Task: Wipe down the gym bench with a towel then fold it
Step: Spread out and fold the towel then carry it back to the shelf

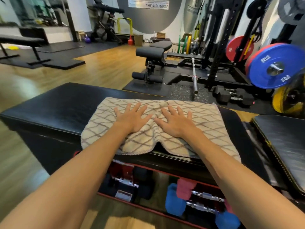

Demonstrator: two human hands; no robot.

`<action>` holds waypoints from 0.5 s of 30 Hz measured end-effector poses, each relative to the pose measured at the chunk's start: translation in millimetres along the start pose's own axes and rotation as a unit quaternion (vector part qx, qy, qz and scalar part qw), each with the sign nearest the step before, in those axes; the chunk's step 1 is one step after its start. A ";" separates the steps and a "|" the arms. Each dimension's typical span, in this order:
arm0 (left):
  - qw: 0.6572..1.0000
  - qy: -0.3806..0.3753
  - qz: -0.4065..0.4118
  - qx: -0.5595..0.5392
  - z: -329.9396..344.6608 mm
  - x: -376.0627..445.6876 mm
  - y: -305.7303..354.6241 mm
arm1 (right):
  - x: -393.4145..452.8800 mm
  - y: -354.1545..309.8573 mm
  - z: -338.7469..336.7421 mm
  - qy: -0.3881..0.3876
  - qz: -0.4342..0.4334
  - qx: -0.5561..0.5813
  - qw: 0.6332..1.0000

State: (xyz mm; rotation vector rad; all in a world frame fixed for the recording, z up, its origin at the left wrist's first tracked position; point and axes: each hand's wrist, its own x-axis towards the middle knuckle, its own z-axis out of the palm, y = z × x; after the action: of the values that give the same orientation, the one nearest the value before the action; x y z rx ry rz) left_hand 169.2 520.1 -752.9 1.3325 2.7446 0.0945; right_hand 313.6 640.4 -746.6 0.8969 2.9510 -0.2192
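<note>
A beige towel [206, 116] with a brown lattice pattern lies spread across the black padded gym bench [54, 104], its near edge hanging over the front side. My left hand [133, 118] presses flat on the towel's middle, fingers straight and spread. My right hand [176, 121] presses flat just beside it, thumbs almost touching. Between the two hands the cloth is bunched into a small ridge.
Under the bench a red-framed rack holds blue and pink dumbbells [179, 197]. A second black pad [283, 139] sits at the right. Beyond the bench lie black dumbbells [231, 96], a barbell [194, 75], a blue weight plate [274, 66] and an adjustable bench [153, 55].
</note>
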 end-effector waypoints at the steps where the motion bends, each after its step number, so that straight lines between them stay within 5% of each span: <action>1: 1.000 -0.003 -0.007 0.001 -1.1 -0.4 -10.0 | 6.1 -9.1 1.3 -0.001 -0.006 -0.001 1.000; 15: 0.994 -0.009 -0.113 0.004 -8.3 -16.2 -155.2 | 73.9 -143.9 15.9 -0.011 -0.110 -0.010 0.994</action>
State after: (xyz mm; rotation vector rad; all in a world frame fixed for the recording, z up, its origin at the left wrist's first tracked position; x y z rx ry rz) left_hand 57.1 411.3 -758.4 1.0087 2.8604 0.0546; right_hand 172.2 560.4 -751.5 0.5604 3.0222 -0.2053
